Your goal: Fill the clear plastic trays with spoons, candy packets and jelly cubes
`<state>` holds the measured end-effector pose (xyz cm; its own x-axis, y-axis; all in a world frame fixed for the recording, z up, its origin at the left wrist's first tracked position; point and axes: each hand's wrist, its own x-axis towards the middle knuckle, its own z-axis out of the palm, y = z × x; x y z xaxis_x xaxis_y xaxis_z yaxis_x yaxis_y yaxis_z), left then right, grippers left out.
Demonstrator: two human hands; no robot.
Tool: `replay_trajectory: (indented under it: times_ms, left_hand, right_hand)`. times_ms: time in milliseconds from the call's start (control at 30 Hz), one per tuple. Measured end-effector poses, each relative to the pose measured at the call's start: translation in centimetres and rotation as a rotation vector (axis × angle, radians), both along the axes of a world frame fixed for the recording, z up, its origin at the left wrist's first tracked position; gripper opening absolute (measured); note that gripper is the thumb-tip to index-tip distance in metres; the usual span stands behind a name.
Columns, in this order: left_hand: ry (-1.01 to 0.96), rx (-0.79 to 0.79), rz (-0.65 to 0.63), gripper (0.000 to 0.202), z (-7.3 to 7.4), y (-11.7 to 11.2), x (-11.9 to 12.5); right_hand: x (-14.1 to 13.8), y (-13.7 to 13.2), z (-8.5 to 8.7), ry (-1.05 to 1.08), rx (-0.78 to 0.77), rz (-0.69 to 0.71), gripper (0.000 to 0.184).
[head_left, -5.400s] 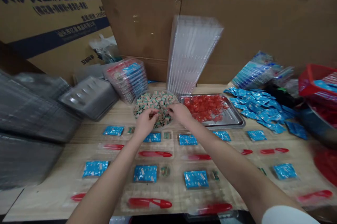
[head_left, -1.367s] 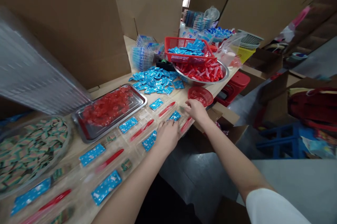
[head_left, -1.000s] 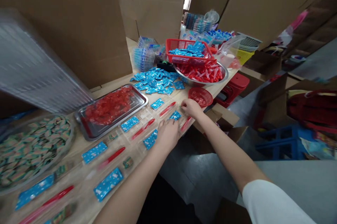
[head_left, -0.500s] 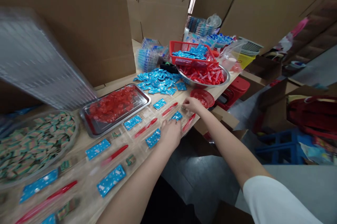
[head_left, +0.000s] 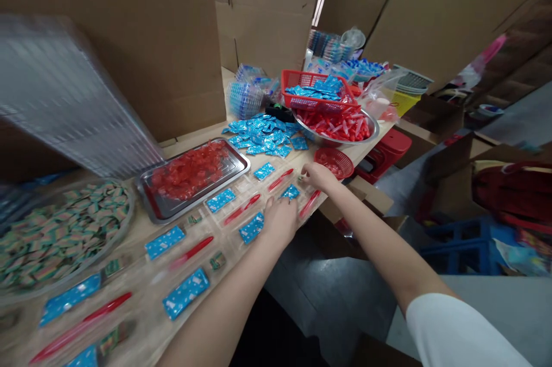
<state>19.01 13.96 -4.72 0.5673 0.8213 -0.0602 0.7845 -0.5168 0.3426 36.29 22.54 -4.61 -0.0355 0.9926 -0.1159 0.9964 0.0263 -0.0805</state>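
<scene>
My left hand (head_left: 280,218) is closed, its fingers curled beside a blue spotted packet (head_left: 290,191); whatever it may hold is hidden. Farther along the row, my right hand (head_left: 319,176) pinches at a clear tray slot, with a small greenish striped piece (head_left: 301,179) at its fingertips. Clear plastic trays (head_left: 150,281) line the table, holding blue packets, red pens (head_left: 196,249) and small striped pieces (head_left: 218,262). Close to my right hand is a red round basket (head_left: 334,161) with small reddish items.
A large bowl of striped pieces (head_left: 64,234) stands left, beside a metal tray (head_left: 202,203) with red pieces. Behind are loose blue packets (head_left: 263,134), a metal bowl of red pens (head_left: 340,126) and a red basket (head_left: 317,91). Stacked clear trays (head_left: 81,96) lean against cardboard.
The view has shifted slightly, so the scene sits a little lower and to the right. Both hands stay at nearly the same places over the trays.
</scene>
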Motion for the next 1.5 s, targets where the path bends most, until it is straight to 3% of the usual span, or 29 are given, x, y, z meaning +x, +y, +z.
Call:
replay_trajectory:
  times_ms: [233, 700, 933, 1500]
  left_hand:
    - [0.003, -0.007, -0.001, 0.025, 0.0, 0.1, 0.1]
    - [0.002, 0.016, -0.002, 0.025, 0.1, 0.0, 0.2]
    - [0.025, 0.016, 0.001, 0.026, 0.1, 0.0, 0.3]
    - [0.012, 0.030, -0.010, 0.026, 0.0, 0.0, 0.3]
  right_hand:
    - [-0.3, 0.3, 0.6, -0.046, -0.052, 0.026, 0.013]
    - [0.8, 0.5, -0.4, 0.019, 0.051, 0.054, 0.024]
    - [0.6, 0.2, -1.0, 0.022, 0.024, 0.147, 0.019]
    - [0.9, 0.6, -0.7, 0.054, -0.041, 0.199, 0.025]
